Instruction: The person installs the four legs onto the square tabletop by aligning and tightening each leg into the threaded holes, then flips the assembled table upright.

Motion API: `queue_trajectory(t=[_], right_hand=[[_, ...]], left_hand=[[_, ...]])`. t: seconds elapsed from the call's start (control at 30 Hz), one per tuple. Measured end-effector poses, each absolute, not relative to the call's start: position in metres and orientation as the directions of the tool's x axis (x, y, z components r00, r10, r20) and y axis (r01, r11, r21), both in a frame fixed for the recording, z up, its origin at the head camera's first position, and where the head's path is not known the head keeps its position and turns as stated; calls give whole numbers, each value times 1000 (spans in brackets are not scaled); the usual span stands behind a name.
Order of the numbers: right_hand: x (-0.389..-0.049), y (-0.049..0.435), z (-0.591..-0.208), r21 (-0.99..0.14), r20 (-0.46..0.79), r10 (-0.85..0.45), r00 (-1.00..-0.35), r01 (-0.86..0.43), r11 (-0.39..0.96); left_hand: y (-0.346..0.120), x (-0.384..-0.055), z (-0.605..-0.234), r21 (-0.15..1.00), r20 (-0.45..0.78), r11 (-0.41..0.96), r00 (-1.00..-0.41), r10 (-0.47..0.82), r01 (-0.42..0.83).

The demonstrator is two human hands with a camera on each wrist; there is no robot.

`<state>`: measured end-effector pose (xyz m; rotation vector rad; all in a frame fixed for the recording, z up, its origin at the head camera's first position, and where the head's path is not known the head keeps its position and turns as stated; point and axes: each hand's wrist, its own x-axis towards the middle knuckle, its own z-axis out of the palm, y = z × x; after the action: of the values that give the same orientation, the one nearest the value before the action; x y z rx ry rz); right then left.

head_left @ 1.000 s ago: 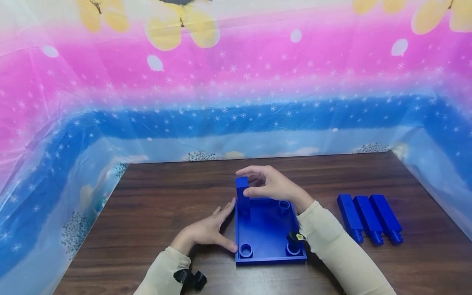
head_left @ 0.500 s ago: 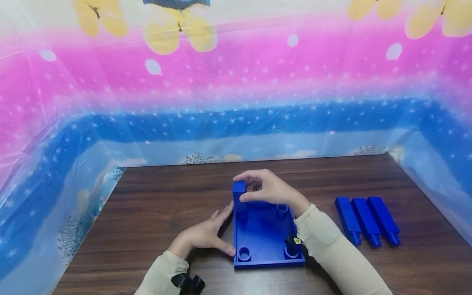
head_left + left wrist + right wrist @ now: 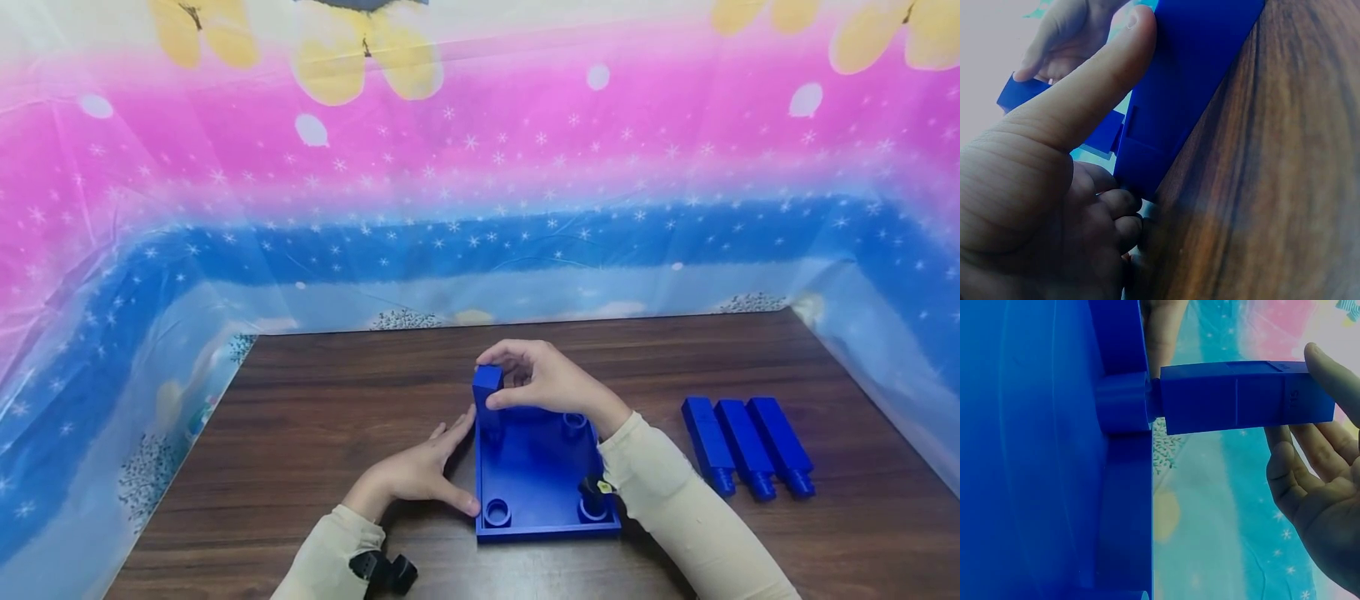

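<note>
A blue square panel (image 3: 540,475) with a raised rim lies on the table, a round socket at each corner. Over its far left corner stands a blue table leg (image 3: 487,380), which my right hand (image 3: 551,379) pinches near the top between thumb and fingers. The right wrist view shows the narrow end of this leg (image 3: 1241,397) at the mouth of the socket (image 3: 1124,403), with a thin neck visible between them. My left hand (image 3: 420,471) is spread along the panel's left side, thumb and fingertips against the rim; the left wrist view shows its thumb straight.
Three more blue legs (image 3: 745,437) with threaded ends lie side by side on the brown wooden table (image 3: 337,400), right of my right forearm. A patterned pink and blue cloth (image 3: 480,192) hangs behind and around the table. A black wrist camera (image 3: 382,571) sits on my left sleeve.
My right fingers, held out past the top of the leg a second ago, have come in against it. The left hand and panel stay put; the head view shifts slightly.
</note>
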<state>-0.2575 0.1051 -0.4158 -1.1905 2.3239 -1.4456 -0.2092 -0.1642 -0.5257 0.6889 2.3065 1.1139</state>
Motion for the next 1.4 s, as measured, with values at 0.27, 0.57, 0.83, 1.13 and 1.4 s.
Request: queue_trajectory(t=[0.27, 0.57, 0.83, 1.13, 1.4], right_hand=[[-253, 103, -414, -779, 275, -671, -689, -569, 265], [-249, 99, -411, -745, 296, -636, -713, -589, 314], [-249, 99, -411, -737, 283, -633, -721, -585, 337], [-256, 104, -413, -780, 267, -689, -674, -571, 257], [-265, 112, -415, -849, 256, -742, -619, -512, 134]], left_hand=[[-168, -213, -534, 824, -192, 517, -744, 640, 233], [-165, -207, -519, 819, -213, 533, -753, 623, 210], [-163, -205, -516, 816, -186, 526, -753, 631, 239], [-166, -216, -537, 812, -178, 525, -749, 639, 255], [-161, -201, -508, 817, -197, 529, -750, 632, 232]])
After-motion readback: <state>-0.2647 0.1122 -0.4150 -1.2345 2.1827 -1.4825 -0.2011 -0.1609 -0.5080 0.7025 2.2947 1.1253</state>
